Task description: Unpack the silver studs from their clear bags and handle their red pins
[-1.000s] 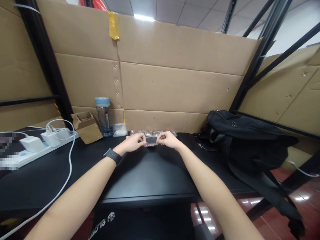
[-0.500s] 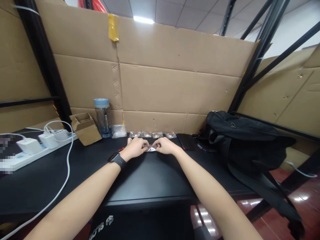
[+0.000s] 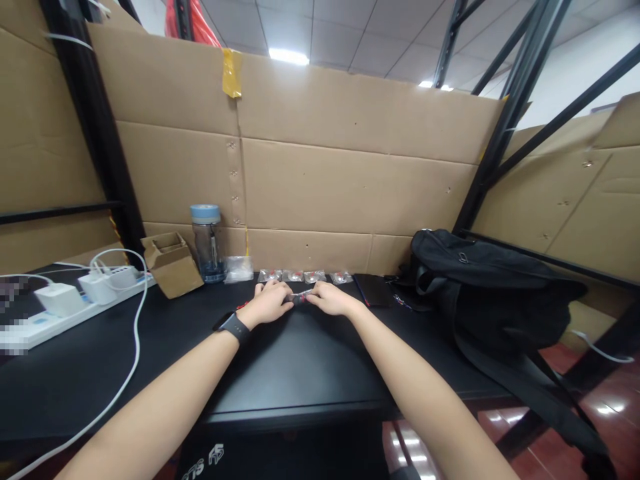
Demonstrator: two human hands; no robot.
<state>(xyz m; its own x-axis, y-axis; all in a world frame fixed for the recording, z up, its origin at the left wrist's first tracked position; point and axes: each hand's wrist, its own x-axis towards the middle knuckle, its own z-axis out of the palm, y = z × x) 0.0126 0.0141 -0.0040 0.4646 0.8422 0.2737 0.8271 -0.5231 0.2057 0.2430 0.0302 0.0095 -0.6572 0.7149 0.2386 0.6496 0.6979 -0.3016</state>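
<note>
Between my two hands is a small clear plastic packet point(image 3: 301, 297) with something reddish in it; its contents are too small to make out. The fingers of my left hand point(image 3: 271, 301) pinch its left end, and a dark watch sits on that wrist. At its right end my right hand point(image 3: 330, 298) grips with thumb and fingers. Just behind, along the cardboard wall, several similar clear packets point(image 3: 315, 276) with red bits lie in a row on the black table point(image 3: 300, 367).
Left of the packets stand a stack of clear bags point(image 3: 239, 269), a blue-lidded bottle point(image 3: 207, 243) and an open cardboard box point(image 3: 173, 265). A white power strip point(image 3: 75, 307) trails a cable at far left. A dark flat pouch point(image 3: 373, 291) and black backpack point(image 3: 495, 293) lie right.
The packet has tilted in my fingers, with its red part now facing nearer the front. Both hands keep their grip on it. The camera view has tipped slightly upward.
</note>
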